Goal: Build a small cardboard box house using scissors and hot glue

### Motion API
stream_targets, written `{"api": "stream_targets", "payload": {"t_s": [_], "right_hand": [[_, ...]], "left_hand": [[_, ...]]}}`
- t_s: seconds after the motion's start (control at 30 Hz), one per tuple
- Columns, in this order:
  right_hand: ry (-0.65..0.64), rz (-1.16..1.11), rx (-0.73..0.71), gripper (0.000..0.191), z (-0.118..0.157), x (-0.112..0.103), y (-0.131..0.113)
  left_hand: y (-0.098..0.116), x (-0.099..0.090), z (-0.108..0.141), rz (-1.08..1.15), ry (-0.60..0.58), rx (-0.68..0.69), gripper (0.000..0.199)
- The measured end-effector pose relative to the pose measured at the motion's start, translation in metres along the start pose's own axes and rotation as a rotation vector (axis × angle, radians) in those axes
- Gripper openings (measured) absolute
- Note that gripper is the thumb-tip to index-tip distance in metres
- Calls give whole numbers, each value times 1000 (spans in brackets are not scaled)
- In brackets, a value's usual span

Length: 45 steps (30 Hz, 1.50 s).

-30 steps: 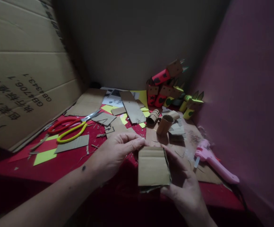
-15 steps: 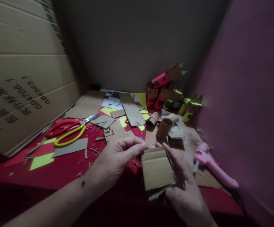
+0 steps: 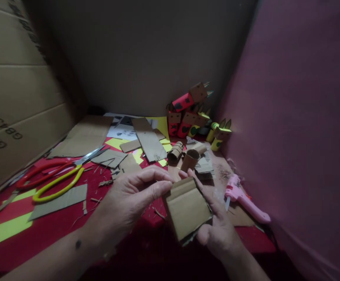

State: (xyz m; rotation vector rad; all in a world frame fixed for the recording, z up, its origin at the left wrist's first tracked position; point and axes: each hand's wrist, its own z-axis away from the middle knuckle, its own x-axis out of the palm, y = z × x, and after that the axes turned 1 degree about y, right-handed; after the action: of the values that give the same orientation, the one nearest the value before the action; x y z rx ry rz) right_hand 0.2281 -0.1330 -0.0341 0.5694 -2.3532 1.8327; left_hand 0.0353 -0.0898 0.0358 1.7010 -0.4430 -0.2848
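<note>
A small folded cardboard piece (image 3: 189, 208) with ragged edges is held above the front of the red-covered table. My right hand (image 3: 217, 222) grips it from the right, thumb near its lower corner and fingers behind. My left hand (image 3: 146, 191) is closed in a pinch at its upper left corner; whether anything thin lies between thumb and forefinger is too small to tell. Just beyond the hands are an upright cardboard tube (image 3: 190, 160) and a second tube (image 3: 175, 152) lying on its side.
Scissors with red and yellow handles (image 3: 59, 188) lie at the left among scraps. A pink glue gun (image 3: 247, 203) rests at the right. Decorated red and yellow tube figures (image 3: 184, 125) stand at the back. A big carton (image 3: 17, 89) rises on the left.
The view has swung right, so the table's contents appear further left. The cardboard piece has tilted slightly in my right hand, and my left hand stays pinched at its corner.
</note>
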Motion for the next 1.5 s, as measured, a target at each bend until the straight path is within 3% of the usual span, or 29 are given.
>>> {"api": "stream_targets", "payload": {"t_s": [0.37, 0.53, 0.67, 0.8, 0.93, 1.13, 1.33, 1.5], "right_hand": [[-62, 41, 52, 92, -20, 5, -19], [-50, 6, 120, 90, -33, 12, -29], [28, -126, 132, 87, -44, 19, -28], [4, -122, 125, 81, -52, 20, -21], [-29, 3, 117, 88, -53, 13, -17], [-39, 77, 163, 86, -53, 9, -14], [20, -239, 184, 72, -56, 15, -9], [9, -202, 216, 71, -50, 11, -4]], "left_hand": [[10, -16, -15, 15, -72, -19, 10], [17, -24, -20, -102, -62, -21, 8], [21, -32, -19, -260, -24, 111, 17], [16, -41, -18, -366, 58, 242, 24], [12, -44, -20, -292, 1, 147, 29], [12, -45, -24, -27, -71, -46, 13], [12, -55, -23, -242, -138, 44, 20], [9, -53, -22, -374, -134, 138, 22]]}}
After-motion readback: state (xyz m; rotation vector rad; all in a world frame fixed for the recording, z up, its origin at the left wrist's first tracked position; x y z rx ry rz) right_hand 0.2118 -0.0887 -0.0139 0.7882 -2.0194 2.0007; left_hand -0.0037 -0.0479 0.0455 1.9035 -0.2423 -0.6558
